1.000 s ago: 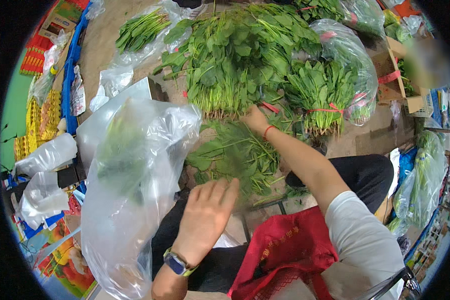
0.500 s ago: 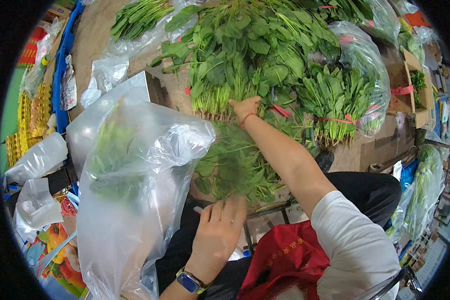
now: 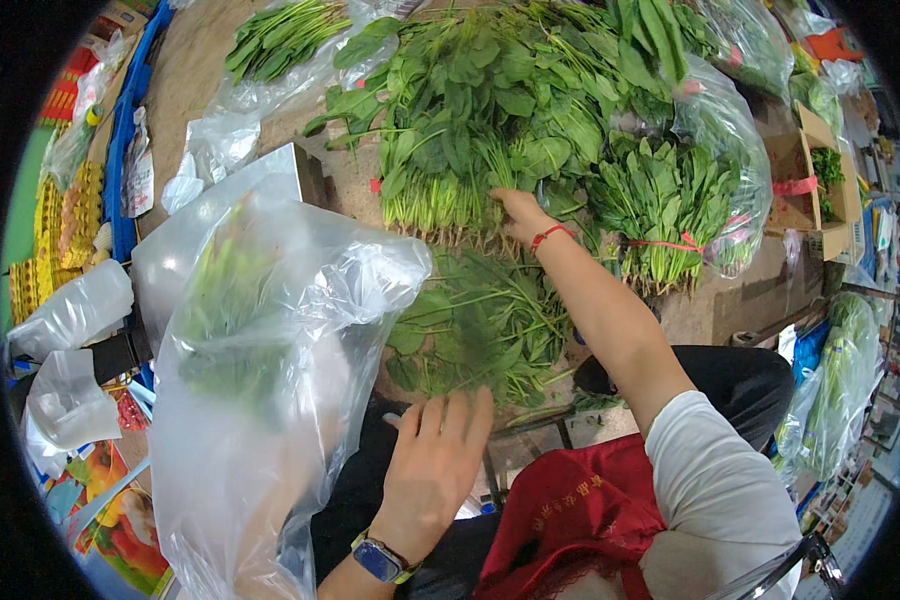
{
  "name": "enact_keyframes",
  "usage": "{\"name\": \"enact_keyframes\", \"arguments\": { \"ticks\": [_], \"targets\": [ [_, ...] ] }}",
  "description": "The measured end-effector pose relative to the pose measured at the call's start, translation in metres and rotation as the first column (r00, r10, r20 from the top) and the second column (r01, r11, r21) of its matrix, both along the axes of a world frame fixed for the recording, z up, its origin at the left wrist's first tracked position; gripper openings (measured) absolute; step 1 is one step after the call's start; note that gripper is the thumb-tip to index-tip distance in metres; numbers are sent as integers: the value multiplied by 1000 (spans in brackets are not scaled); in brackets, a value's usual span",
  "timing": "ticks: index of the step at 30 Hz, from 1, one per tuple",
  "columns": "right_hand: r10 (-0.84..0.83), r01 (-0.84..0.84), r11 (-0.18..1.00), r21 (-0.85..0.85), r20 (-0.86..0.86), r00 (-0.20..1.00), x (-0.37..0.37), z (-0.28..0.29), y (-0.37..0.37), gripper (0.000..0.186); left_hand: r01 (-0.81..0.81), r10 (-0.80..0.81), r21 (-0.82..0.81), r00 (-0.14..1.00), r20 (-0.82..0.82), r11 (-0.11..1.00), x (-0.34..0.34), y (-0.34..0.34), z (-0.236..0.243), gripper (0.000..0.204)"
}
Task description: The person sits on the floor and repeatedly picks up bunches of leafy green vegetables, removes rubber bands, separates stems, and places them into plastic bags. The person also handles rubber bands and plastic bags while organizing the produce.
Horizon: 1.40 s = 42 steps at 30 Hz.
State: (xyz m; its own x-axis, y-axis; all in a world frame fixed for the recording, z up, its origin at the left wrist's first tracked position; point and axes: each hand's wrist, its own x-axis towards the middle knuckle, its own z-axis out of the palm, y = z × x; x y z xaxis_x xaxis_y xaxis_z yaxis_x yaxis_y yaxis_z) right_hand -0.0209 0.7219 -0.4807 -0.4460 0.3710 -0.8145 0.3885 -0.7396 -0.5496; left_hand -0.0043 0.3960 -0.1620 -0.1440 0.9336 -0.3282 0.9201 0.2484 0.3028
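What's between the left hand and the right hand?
Loose greens lie between the left hand and the right hand, in the head view.

Brown floor (image 3: 188, 85) beneath piled leafy greens (image 3: 460, 110), a red-tied bunch (image 3: 660, 195) and loose stems (image 3: 515, 315)

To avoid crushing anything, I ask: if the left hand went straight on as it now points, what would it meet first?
The left hand would probably meet the loose leafy greens first, though its height above them is unclear.

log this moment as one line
right hand: at stem end of greens pile | left hand: near loose leaves | red-tied bunch: right of pile
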Motion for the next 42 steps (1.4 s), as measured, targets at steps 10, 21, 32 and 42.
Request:
{"name": "enact_keyframes", "arguments": {
  "ticks": [10, 21, 32, 42],
  "targets": [
    [-57, -101, 748, 656, 214, 975, 72, -197, 22, 38, 25, -25, -13, 1000, 7, 1000, -2, 2, 2, 53],
    [-168, -73, 647, 759, 236, 957, 45, -64, -5, 46, -1, 2, -39, 1000, 20, 999, 4, 0, 4, 57],
    [48, -131, 953, 272, 292, 955, 58, -84, -24, 99, -10, 11, -34, 1000, 15, 999, 1, 0, 2, 58],
    [27, -45, 996, 76, 218, 975, 65, -84, -5, 33, -2, 2, -9, 999, 36, 1000, 4, 2, -1, 60]
  ]
}}
